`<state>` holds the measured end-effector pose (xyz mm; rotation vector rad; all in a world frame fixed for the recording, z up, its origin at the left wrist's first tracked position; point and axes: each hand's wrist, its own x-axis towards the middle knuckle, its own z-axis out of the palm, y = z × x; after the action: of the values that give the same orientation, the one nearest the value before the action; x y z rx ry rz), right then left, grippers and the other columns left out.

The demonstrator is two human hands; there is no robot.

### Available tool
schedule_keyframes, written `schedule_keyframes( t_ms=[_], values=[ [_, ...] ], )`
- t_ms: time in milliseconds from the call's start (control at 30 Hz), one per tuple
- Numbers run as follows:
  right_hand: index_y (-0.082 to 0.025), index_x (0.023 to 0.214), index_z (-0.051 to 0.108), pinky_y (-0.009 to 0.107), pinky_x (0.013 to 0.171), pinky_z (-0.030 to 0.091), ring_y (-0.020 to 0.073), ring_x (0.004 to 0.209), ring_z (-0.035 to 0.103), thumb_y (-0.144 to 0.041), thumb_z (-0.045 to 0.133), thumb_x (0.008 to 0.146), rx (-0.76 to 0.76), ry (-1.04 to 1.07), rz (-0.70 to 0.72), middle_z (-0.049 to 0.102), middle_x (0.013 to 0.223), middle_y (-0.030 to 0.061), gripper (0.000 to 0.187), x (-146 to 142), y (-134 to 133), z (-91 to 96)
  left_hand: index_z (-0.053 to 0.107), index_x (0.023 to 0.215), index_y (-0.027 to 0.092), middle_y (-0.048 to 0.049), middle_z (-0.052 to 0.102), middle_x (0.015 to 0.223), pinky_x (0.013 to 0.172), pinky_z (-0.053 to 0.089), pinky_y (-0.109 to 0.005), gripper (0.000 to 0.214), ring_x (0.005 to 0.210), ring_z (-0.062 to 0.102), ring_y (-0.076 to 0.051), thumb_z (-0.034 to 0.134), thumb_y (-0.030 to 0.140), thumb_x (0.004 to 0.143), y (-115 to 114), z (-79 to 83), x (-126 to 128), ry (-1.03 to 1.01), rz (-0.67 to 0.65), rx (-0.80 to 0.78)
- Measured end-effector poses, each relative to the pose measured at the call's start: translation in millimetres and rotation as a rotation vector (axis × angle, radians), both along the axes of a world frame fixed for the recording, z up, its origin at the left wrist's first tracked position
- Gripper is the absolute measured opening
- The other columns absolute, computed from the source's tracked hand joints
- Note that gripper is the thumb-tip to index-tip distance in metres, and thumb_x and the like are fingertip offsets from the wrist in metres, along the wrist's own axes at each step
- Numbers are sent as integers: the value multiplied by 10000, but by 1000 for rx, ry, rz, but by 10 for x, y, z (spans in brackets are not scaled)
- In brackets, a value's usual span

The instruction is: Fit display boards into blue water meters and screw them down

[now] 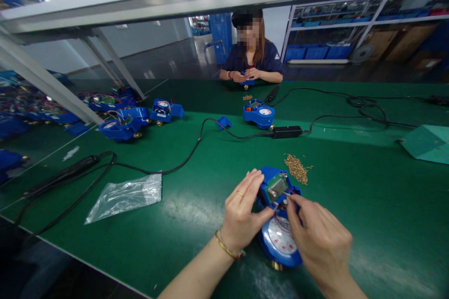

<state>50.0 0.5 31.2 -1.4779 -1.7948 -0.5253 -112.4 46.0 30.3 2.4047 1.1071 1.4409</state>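
Left of frame: one clear plastic bag and one black cable on the green desk, blue meters piled upper left. Lower centre: one blue water meter, long axis running near-to-far, dial end toward the viewer. Left hand grips its left side; right hand pinches something small at its top. One pile of brass screws just beyond. Second meter mid-desk; one co-worker opposite. Factory shelving behind.
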Motion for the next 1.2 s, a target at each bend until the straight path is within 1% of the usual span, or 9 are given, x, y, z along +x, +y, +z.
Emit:
schedule_keyframes(
  t_ms=[167, 267, 400, 533, 667, 800, 900, 1033, 1200],
  values=[
    [-145, 890, 651, 277, 584, 425, 144, 587, 609, -245, 532, 986, -45, 81, -3, 658, 697, 18, 183, -5, 13, 5, 540, 1302, 105, -155, 650, 1291, 1107, 510, -411, 520, 1249, 602, -257, 715, 176, 817, -8, 5, 9, 5, 5, 23],
    [-139, 892, 648, 285, 613, 438, 147, 604, 615, -229, 557, 970, -37, 61, 10, 670, 729, 24, 150, -12, 9, 13, 545, 1293, 100, -161, 650, 1289, 1108, 510, -416, 511, 1249, 602, -257, 718, 176, 818, -4, 1, 19, 10, 5, 38],
    [-138, 865, 647, 289, 579, 414, 150, 565, 585, -244, 566, 968, -33, 43, -22, 628, 666, 12, 168, -20, 4, 2, 548, 1286, 90, -166, 653, 1283, 1116, 502, -426, 503, 1244, 605, -253, 714, 155, 815, -4, -1, 36, 5, 2, 45],
    [-136, 870, 649, 285, 560, 397, 147, 541, 568, -274, 546, 984, -36, 42, -36, 605, 637, 5, 207, -16, -1, -18, 552, 1289, 104, -153, 658, 1280, 1116, 502, -425, 513, 1234, 613, -251, 724, 173, 810, -14, -17, 44, -28, 12, 15],
    [-135, 885, 649, 278, 564, 392, 140, 540, 568, -263, 554, 983, -44, 48, -31, 601, 629, 0, 188, -18, -16, -24, 543, 1311, 133, -131, 668, 1272, 1088, 530, -394, 573, 1204, 635, -246, 760, 202, 785, -37, -46, 45, -83, 35, -35],
    [-135, 891, 654, 273, 576, 396, 134, 541, 569, -258, 569, 979, -30, 43, -25, 600, 625, -4, 173, -28, -32, -41, 574, 1285, 160, -117, 684, 1246, 1022, 575, -381, 592, 1145, 668, -249, 803, 250, 747, -51, -56, 48, -148, 73, -155],
    [-137, 893, 655, 258, 570, 395, 121, 528, 557, -263, 572, 980, -34, 86, -6, 554, 585, -27, 174, -38, -35, -61, 601, 1235, 174, -95, 706, 1192, 985, 585, -394, 583, 1096, 683, -248, 829, 252, 705, -32, -62, 54, -226, 49, -312],
    [-140, 881, 657, 229, 533, 375, 91, 475, 496, -286, 582, 978, -3, 190, 22, 453, 532, -67, 191, -66, -26, -83, 576, 1204, 194, -80, 687, 1202, 1023, 541, -401, 589, 1137, 653, -248, 840, 268, 682, 31, -94, 53, -370, -75, -575],
    [-146, 874, 666, 221, 521, 362, 81, 446, 432, -319, 594, 970, -25, 289, 52, 377, 516, -89, 211, -108, -20, -97, 518, 1232, 215, -90, 616, 1310, 1073, 482, -385, 587, 1222, 595, -249, 805, 246, 721, 123, -144, 45, -495, -310, -717]
  ],
)
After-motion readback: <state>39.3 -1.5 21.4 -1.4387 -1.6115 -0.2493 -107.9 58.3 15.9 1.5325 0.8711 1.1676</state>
